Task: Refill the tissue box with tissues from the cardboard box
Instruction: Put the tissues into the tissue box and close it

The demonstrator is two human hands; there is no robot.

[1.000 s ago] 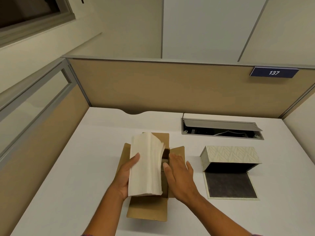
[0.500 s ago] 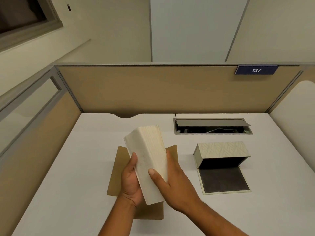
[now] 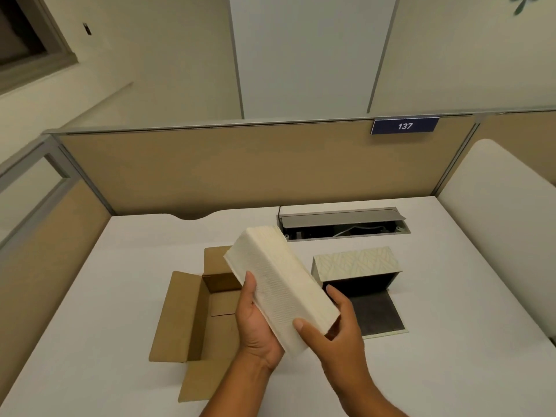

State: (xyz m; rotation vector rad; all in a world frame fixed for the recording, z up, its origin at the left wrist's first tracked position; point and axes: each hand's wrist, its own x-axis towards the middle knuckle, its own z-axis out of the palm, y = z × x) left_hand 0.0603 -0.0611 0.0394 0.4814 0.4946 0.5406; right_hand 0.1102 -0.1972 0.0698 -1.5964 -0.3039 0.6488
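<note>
Nearest, both hands are holding a stack of white tissues (image 3: 279, 284) up off the white table (image 3: 105, 311), tilted so its far end is pointing up and left. The left hand (image 3: 255, 329) is cupping the stack from beneath, thumb lying on its top face; the right hand (image 3: 337, 329) is clamping the near end, its grip closed around the corner. Under them the open cardboard box (image 3: 192, 314) is lying flaps spread. Just right, the patterned tissue box (image 3: 356, 263) is standing with its dark flap (image 3: 379, 314) folded down. Beyond, an open cable tray (image 3: 340, 222) is sitting in the table, before the partition's 137 plate (image 3: 404, 125).
</note>
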